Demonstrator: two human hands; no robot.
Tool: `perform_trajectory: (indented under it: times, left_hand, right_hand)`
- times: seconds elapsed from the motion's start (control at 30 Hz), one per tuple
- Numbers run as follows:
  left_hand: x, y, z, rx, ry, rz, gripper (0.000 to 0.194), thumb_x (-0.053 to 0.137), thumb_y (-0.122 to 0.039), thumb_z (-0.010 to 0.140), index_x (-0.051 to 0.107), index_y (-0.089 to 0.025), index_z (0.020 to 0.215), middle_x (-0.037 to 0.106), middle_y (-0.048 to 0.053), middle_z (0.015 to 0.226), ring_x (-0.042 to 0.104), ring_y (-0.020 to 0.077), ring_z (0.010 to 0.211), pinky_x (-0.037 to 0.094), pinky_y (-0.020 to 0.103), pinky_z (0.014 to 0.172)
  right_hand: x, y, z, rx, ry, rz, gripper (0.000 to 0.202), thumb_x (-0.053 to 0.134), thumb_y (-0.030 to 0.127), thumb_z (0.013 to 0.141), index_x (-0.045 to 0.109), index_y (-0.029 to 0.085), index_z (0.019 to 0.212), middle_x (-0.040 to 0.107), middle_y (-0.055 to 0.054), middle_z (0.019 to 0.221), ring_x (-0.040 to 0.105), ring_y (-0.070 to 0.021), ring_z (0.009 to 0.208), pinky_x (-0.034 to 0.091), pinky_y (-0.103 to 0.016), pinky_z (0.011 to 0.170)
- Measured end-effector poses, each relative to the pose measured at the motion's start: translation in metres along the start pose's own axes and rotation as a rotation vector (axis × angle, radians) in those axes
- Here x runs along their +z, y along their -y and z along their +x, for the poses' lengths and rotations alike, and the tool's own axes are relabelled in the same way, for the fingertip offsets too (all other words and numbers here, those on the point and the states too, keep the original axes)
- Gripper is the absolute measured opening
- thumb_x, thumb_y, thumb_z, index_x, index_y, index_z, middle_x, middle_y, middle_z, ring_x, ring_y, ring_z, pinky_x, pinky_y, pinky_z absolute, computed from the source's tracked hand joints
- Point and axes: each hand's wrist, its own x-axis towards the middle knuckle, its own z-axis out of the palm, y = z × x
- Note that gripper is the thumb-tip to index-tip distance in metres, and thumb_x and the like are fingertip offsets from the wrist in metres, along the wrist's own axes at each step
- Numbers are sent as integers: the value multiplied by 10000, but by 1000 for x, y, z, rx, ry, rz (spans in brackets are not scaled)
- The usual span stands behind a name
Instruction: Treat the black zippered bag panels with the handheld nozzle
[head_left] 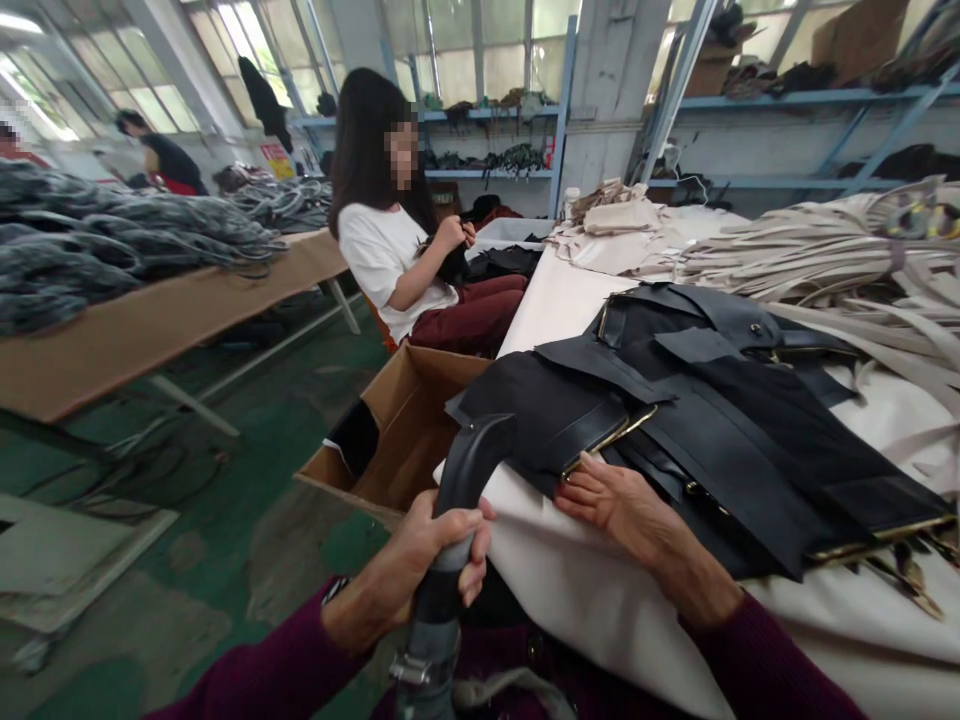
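My left hand (452, 545) is wrapped round a black, curved hose nozzle (472, 460). Grey tape or sleeving and a metal clamp show on its lower part, and its tip bends up and right towards the black pieces. My right hand (619, 505) lies with fingers stretched out at the gold-toothed zip edge of a black fabric piece (536, 410); the fingertips appear to touch that edge. More black panels (720, 440) with gold zips lie overlapping to the right, on the cream-covered table (559, 560).
An open cardboard box (405, 430) stands left of the table edge. Beyond it a seated person (397, 250) handles something dark. Bundled cream straps (825, 245) lie at the table's far right. Grey coiled material (112, 240) is heaped on another table (150, 320) at left.
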Motion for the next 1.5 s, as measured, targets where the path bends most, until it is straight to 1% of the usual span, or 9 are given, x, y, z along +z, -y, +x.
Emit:
perform_trajectory:
  times: [0.13, 0.23, 0.37, 0.5, 0.67, 0.93, 1.33, 1.43, 1.5]
  left_hand:
    - [-3, 9, -4, -94, -5, 3, 161, 579, -268, 792, 543, -127, 859, 540, -31, 560, 434, 60, 377, 411, 199, 367]
    - [-3, 15, -3, -134, -10, -1, 187, 591, -294, 775, 541, -131, 853, 539, -30, 560, 424, 59, 374, 395, 192, 357]
    - [-5, 15, 3, -130, -29, -8, 168, 569, -279, 799, 526, -134, 872, 534, -37, 564, 429, 59, 384, 401, 192, 372]
    - [-7, 12, 14, -158, -58, -1, 154, 557, -265, 807, 498, -144, 882, 558, -31, 573, 441, 64, 385, 401, 195, 376]
    - [-4, 11, 25, -180, -67, 36, 156, 543, -265, 810, 485, -142, 886, 564, -33, 564, 447, 68, 376, 410, 203, 370]
    - [-3, 7, 29, -144, -114, 69, 165, 560, -279, 825, 486, -137, 864, 554, -38, 559, 441, 60, 372, 412, 195, 362]
    - [4, 8, 38, -189, -93, 94, 143, 505, -273, 869, 439, -151, 903, 566, -43, 586, 442, 56, 375, 426, 200, 364]
    - [5, 3, 41, -165, -89, 87, 170, 516, -300, 871, 450, -149, 914, 563, -50, 583, 445, 55, 377, 425, 202, 369]
    - [10, -1, 41, -151, -64, 87, 191, 531, -312, 862, 457, -150, 927, 563, -53, 585, 446, 53, 371, 424, 199, 366]
  right_hand:
    - [10, -10, 24, -72, -128, 126, 67, 646, 128, 732, 580, 138, 736, 692, -95, 820, 680, -210, 777, 529, -418, 848]
    - [12, -15, 27, -181, -196, 156, 176, 591, 30, 689, 500, 171, 637, 686, -61, 712, 684, -206, 723, 547, -423, 815]
    - [11, -13, 19, -79, -170, 131, 54, 629, 167, 759, 587, 134, 761, 695, -126, 868, 683, -222, 801, 556, -375, 790]
    - [21, -8, 22, -3, -84, 92, 214, 653, 313, 786, 613, 105, 817, 685, -114, 829, 671, -189, 711, 566, -340, 720]
    - [34, -8, 42, -10, -279, -51, 209, 686, 284, 718, 553, 142, 642, 611, -31, 579, 578, -140, 468, 539, -316, 538]
    - [1, -14, 32, -183, -273, -135, 454, 780, 446, 530, 407, 189, 495, 391, 73, 450, 394, -68, 402, 370, -233, 434]
    - [-5, -5, 31, -145, -234, -166, 438, 762, 488, 543, 461, 169, 547, 470, 45, 503, 442, -76, 452, 388, -232, 488]
    - [-20, 8, 12, -46, -174, -366, 436, 687, 541, 622, 459, 179, 540, 494, 31, 481, 476, -97, 437, 407, -245, 479]
    - [-32, 30, 0, -52, -105, -720, 425, 586, 546, 730, 508, 174, 539, 563, -14, 504, 530, -134, 459, 430, -271, 497]
